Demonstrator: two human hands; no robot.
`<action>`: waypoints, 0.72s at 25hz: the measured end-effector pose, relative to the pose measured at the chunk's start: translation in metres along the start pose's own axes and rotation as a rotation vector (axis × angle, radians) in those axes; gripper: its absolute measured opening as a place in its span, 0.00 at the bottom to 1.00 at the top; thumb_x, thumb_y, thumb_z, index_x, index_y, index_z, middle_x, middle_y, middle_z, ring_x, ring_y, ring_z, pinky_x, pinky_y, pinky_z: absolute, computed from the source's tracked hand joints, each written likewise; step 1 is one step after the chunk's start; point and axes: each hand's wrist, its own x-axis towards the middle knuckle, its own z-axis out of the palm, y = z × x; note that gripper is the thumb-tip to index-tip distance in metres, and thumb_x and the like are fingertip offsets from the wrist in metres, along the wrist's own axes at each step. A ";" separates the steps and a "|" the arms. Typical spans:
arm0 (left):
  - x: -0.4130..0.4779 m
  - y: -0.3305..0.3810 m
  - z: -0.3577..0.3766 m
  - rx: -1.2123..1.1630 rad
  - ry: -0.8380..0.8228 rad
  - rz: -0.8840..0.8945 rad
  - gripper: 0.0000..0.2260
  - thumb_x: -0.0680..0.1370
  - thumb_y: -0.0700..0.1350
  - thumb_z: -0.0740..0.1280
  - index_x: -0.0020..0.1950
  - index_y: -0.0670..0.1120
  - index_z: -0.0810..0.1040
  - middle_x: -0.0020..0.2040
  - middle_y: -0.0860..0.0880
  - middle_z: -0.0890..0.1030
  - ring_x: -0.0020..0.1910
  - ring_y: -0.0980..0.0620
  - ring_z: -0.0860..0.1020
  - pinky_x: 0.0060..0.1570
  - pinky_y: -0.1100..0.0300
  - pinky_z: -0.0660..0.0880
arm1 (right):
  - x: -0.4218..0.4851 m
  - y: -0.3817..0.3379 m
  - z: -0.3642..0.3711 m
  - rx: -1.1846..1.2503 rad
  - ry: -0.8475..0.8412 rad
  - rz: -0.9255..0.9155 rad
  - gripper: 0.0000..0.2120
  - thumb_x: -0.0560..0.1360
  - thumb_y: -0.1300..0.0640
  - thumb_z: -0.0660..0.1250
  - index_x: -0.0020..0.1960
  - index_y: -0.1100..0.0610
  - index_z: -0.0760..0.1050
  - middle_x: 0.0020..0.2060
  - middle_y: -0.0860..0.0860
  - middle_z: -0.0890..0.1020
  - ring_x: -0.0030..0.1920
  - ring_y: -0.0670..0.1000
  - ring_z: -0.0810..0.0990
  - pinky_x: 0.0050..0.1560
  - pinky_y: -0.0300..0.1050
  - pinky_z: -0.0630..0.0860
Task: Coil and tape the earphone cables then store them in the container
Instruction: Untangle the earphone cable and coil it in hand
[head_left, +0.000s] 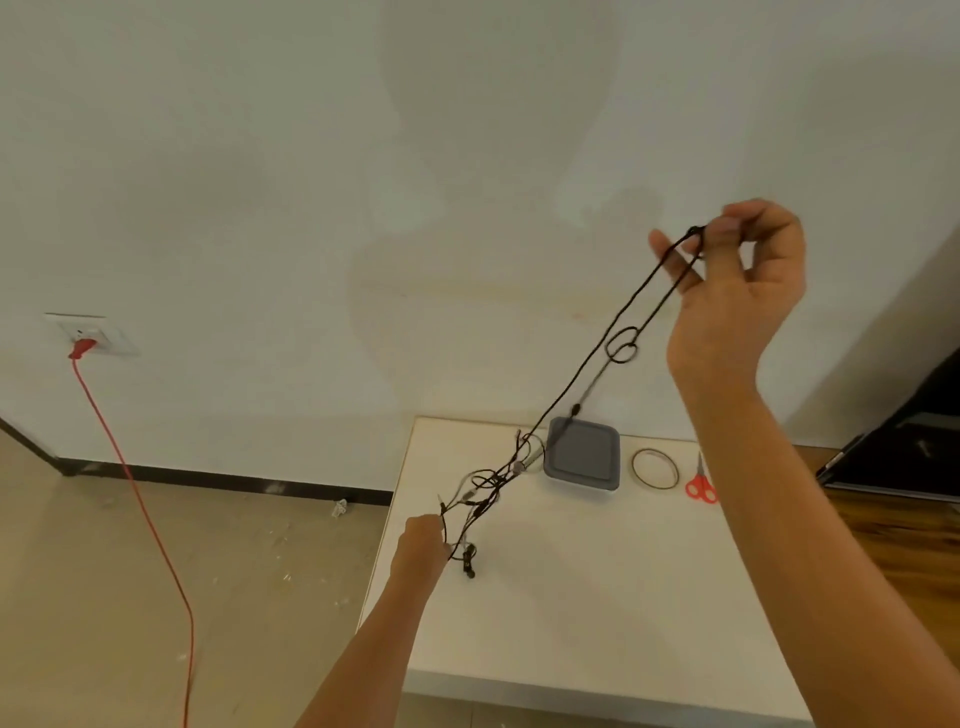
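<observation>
The left forearm (363, 639) and right forearm (810, 545) are bare along all their visible length, down to the frame's edge. The left hand (421, 543) and right hand (743, 296) are bare as well.

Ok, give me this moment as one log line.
stage: untangling | right hand: pinches cable, raised | left hand: grips cable low | container, tape, scissors: on table, untouched

I see the black earphone cable (491, 480) stretched diagonally through the centre, tangled at its lower end; the grey square container (582, 457) stands behind.
</observation>
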 end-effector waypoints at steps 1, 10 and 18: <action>0.001 -0.001 0.001 -0.013 -0.012 -0.019 0.12 0.75 0.42 0.67 0.58 0.41 0.76 0.55 0.44 0.78 0.51 0.47 0.79 0.44 0.62 0.73 | 0.007 -0.007 -0.001 0.042 0.033 -0.005 0.06 0.77 0.70 0.59 0.46 0.61 0.70 0.40 0.54 0.71 0.34 0.49 0.74 0.47 0.56 0.80; -0.004 -0.020 0.016 0.070 -0.139 -0.102 0.16 0.78 0.47 0.63 0.60 0.37 0.72 0.60 0.42 0.74 0.56 0.46 0.77 0.45 0.60 0.71 | 0.078 -0.029 -0.083 0.445 0.465 -0.045 0.09 0.73 0.69 0.64 0.53 0.65 0.70 0.42 0.62 0.74 0.38 0.57 0.76 0.51 0.56 0.80; -0.008 0.002 0.023 0.178 -0.133 -0.081 0.12 0.78 0.45 0.61 0.58 0.41 0.75 0.57 0.44 0.76 0.51 0.47 0.77 0.42 0.61 0.71 | -0.001 0.033 -0.068 -0.059 0.161 0.452 0.13 0.77 0.72 0.56 0.41 0.57 0.72 0.35 0.51 0.73 0.30 0.46 0.71 0.31 0.37 0.72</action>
